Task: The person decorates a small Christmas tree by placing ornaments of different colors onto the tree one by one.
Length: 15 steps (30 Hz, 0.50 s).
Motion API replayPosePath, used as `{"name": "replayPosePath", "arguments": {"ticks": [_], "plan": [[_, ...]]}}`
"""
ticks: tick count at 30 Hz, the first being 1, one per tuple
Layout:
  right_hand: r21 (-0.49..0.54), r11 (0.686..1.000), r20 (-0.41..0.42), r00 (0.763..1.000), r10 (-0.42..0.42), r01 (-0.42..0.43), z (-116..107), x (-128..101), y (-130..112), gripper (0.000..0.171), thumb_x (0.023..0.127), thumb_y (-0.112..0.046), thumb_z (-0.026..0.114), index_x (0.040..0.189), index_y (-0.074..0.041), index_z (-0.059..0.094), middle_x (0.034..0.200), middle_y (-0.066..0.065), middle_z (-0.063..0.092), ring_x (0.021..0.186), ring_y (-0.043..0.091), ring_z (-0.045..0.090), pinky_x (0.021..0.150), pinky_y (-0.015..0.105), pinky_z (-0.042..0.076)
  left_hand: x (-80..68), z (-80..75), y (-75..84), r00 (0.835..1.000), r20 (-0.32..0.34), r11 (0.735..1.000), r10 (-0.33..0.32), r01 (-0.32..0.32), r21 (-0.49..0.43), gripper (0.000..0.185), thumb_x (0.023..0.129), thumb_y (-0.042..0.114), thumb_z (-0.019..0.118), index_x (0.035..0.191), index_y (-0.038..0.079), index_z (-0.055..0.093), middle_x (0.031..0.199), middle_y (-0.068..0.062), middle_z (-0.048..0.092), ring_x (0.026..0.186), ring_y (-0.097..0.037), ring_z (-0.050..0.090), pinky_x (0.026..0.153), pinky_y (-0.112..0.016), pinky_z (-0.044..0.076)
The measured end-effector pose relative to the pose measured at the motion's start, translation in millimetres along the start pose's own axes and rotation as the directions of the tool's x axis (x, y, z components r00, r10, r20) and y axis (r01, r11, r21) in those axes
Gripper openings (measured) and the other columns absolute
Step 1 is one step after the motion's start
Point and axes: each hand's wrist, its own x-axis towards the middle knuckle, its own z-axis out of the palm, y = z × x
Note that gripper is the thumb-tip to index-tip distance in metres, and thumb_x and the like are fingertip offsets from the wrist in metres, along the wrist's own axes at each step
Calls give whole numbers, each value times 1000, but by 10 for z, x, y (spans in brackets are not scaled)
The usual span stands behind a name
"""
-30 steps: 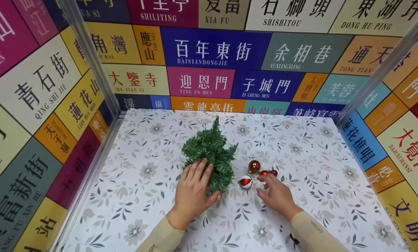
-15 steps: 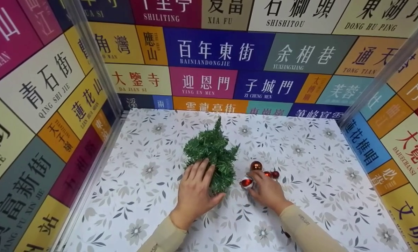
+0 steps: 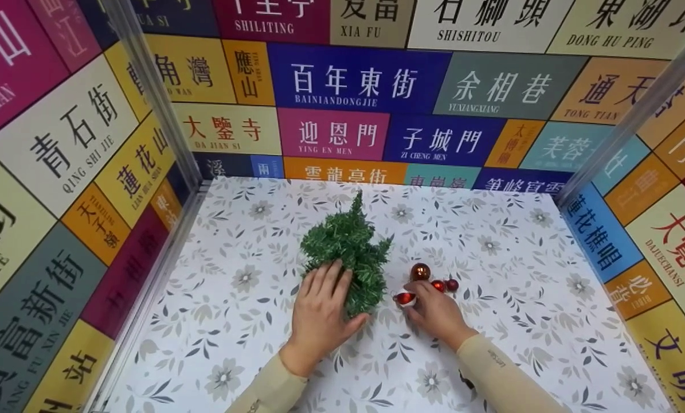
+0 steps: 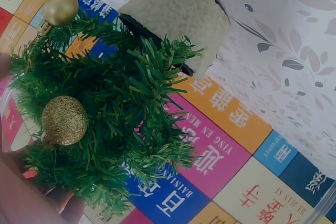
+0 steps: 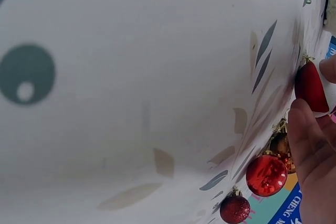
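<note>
A small green Christmas tree stands mid-table on a white fleece base. My left hand grips its lower left side, fingers on the foliage and thumb round the foot. Two gold balls hang in the branches in the left wrist view. Just right of the tree, my right hand pinches a red-and-white ball that rests on the table; the right wrist view shows this ball between thumb and finger. A copper ball, a red ball and a dark red ball lie just beyond the fingers.
The floral tablecloth covers the whole table. Walls with coloured street-name panels close it in at the back and on both sides, with metal posts at the far corners.
My right hand has moved left from the small red balls onto the red-and-white ball and now covers part of it. The left hand and tree have stayed put.
</note>
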Motion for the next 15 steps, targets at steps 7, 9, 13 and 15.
{"name": "replayPosePath", "arguments": {"ticks": [7,9,13,15], "plan": [[44,999,36,999,29,-31,-15,8,21,49,83,-26,80,128,-16,62,122,-2,61,89,14,63,80,36,54,-11,-10,-27,1000,-3,1000,22,-22,-21,89,76,66,71,138,5,56,144,-18,49,129,-36,46,107,-53,36],[57,998,38,999,31,-33,-19,7,27,49,83,-25,80,128,-15,62,120,-2,62,87,13,63,78,35,54,-15,-17,-35,1000,11,1000,26,-26,-15,89,77,67,69,140,5,55,146,-18,47,130,-36,45,108,-53,36],[81,996,31,999,34,-36,-34,-3,24,49,83,-24,81,127,-14,63,117,-3,62,84,11,62,75,34,54,-23,-22,-56,999,22,999,37,-37,3,92,76,69,68,141,6,54,147,-17,46,131,-36,45,108,-52,35],[90,995,31,999,42,-44,-39,-12,25,49,83,-24,81,127,-14,63,116,-4,62,83,10,61,75,34,54,-27,-23,-66,999,21,999,43,-43,5,93,75,70,69,141,6,54,147,-17,46,131,-36,45,109,-52,35]]}}
